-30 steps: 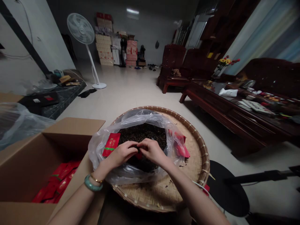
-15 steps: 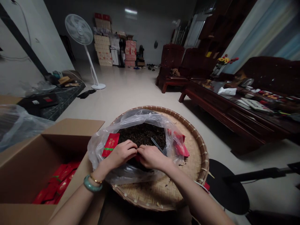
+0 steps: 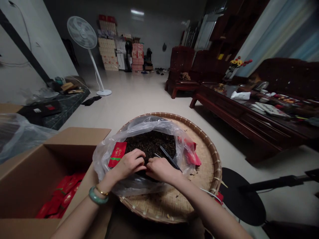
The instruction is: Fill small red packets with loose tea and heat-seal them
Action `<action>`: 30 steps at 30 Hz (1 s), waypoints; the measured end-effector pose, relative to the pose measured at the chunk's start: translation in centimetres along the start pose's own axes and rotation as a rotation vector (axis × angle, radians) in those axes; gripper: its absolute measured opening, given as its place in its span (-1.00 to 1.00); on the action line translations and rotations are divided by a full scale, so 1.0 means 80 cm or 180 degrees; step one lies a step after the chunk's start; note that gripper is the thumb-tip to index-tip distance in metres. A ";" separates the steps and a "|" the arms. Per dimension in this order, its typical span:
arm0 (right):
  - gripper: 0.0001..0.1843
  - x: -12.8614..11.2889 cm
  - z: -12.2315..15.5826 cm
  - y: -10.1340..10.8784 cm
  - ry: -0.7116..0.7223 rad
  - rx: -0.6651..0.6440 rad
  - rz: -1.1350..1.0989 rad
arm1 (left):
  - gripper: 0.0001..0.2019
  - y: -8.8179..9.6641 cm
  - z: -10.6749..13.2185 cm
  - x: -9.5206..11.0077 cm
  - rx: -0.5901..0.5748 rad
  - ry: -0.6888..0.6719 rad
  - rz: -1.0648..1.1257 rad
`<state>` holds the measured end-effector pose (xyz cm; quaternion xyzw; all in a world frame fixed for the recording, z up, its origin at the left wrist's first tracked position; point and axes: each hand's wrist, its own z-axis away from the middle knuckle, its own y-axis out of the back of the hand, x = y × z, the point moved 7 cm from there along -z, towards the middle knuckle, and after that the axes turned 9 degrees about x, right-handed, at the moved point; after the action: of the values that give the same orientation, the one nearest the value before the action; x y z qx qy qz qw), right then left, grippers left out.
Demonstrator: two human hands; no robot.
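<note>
A round woven bamboo tray (image 3: 211, 159) holds a clear plastic bag (image 3: 149, 124) filled with dark loose tea (image 3: 149, 144). My left hand (image 3: 129, 163) and my right hand (image 3: 160, 168) meet at the bag's near edge, fingers curled together over something small and dark that I cannot make out. A thin dark stick-like tool (image 3: 169, 157) juts up from my right hand over the tea. One red packet (image 3: 117, 154) leans inside the bag at the left. More red packets (image 3: 190, 152) lie at the bag's right side.
An open cardboard box (image 3: 37, 166) at my left holds several red packets (image 3: 59, 196). A dark wooden table (image 3: 249, 122) with clutter stands at the right, a black round stool (image 3: 244, 202) below it. A standing fan (image 3: 83, 33) and stacked boxes (image 3: 109, 49) are far back.
My hands slid slightly toward me at the bag's edge. The thin dark tool has come into view, rising from my right hand over the tea.
</note>
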<state>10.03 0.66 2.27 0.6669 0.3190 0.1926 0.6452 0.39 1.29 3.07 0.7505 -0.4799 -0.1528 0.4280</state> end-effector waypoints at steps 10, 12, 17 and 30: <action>-0.81 0.018 0.005 -0.005 -0.0144 0.0233 -0.0246 | -0.72 -0.019 0.021 -0.031 -0.0018 0.1366 0.1225; -0.84 0.019 0.007 -0.004 -0.0194 0.0373 -0.0373 | -0.75 -0.023 0.023 -0.035 0.0074 0.1491 0.1389; -0.84 0.017 0.005 -0.012 -0.0250 0.0521 -0.0546 | -0.65 -0.031 0.024 -0.040 0.0150 0.1698 0.1469; -0.79 0.067 0.006 0.023 -0.0741 0.1095 -0.2043 | -0.52 -0.065 0.023 -0.041 -0.0309 0.2725 0.2612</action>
<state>14.55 3.95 3.22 0.6490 0.4638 -0.1526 0.5833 0.70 4.10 -2.72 0.4781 -0.5080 0.3196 0.6413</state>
